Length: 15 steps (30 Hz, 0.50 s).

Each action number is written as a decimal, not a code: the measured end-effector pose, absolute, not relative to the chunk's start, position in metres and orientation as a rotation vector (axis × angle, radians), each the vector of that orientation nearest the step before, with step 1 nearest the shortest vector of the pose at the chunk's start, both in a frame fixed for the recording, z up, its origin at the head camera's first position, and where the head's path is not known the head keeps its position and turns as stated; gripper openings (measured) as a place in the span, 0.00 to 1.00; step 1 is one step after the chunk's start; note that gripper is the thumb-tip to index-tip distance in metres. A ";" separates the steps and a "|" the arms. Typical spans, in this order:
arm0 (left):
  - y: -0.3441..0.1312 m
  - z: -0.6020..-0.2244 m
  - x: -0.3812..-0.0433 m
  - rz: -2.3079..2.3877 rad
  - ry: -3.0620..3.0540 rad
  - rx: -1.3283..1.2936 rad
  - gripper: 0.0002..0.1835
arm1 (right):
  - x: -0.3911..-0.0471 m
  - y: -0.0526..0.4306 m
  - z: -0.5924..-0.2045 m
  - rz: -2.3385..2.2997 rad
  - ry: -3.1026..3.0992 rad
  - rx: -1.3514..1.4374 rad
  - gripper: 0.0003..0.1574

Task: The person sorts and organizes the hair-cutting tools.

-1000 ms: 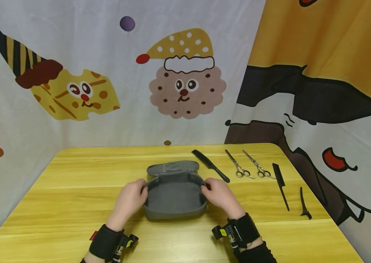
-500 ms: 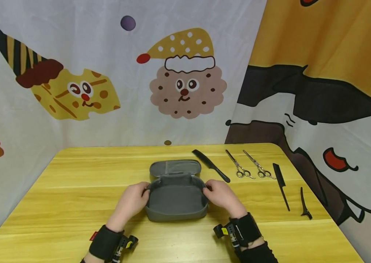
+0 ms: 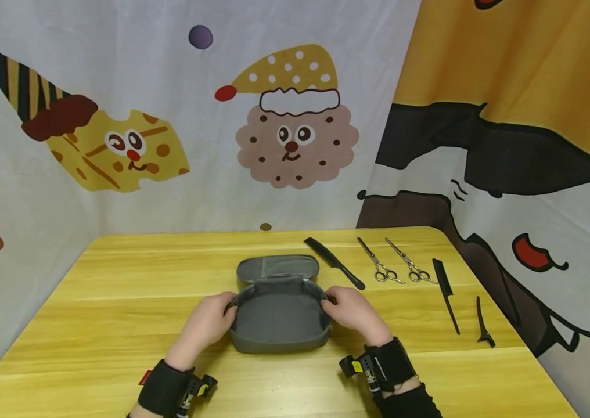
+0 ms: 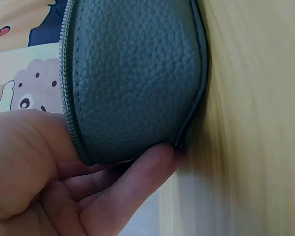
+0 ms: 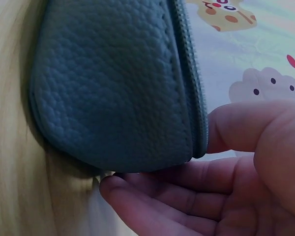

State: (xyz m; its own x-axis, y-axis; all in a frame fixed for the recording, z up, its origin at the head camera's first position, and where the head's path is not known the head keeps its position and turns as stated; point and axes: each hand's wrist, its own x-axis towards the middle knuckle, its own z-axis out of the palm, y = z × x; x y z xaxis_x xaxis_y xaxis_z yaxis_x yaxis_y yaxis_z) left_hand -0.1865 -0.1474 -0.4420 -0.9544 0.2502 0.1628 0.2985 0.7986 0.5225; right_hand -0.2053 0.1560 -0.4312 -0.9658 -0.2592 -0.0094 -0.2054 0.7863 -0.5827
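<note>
Gray case (image 3: 280,344) slightly farther right than before, between gripping left hand (image 3: 208,318) and right hand (image 3: 351,313).

On the wood-grain table (image 3: 117,348): gray case (image 3: 280,343), black comb (image 3: 330,258), tail comb (image 3: 443,278), two scissors (image 3: 374,259), clip (image 3: 482,326).

My head feed comes through bright and mostly sharp, with a pale glare on the near part of the table (image 3: 279,388) and only soft shadows. Both wrist feeds reach me dimmer and bluish: I see the near side of the gray pouch (image 4: 132,78) in shade, its grain crisp on the left, softer on the right, the wood blurred.
</note>
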 end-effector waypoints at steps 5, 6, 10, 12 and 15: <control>-0.146 -0.444 -0.188 -0.851 -2.908 -0.428 0.06 | -0.206 0.158 -0.432 -0.914 2.889 -0.404 0.08; -0.146 -0.444 -0.189 -0.847 -2.911 -0.424 0.06 | -0.206 0.158 -0.431 -0.920 2.895 -0.405 0.08; -0.146 -0.445 -0.189 -0.846 -2.918 -0.416 0.06 | -0.207 0.161 -0.429 -0.981 2.916 -0.365 0.18; -0.146 -0.446 -0.189 -0.845 -2.919 -0.414 0.06 | -0.208 0.163 -0.427 -1.015 2.928 -0.343 0.22; -0.146 -0.445 -0.189 -0.847 -2.918 -0.413 0.06 | -0.209 0.167 -0.425 -1.065 2.950 -0.321 0.23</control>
State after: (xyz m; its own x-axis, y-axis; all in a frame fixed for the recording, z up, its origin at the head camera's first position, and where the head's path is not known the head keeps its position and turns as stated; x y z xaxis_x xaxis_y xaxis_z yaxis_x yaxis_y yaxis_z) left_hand -0.1888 -0.1461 -0.4453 -0.9609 0.2353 0.1462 0.2769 0.8112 0.5151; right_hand -0.2091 0.1666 -0.4251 -0.9792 -0.1869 0.0791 -0.1943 0.7511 -0.6309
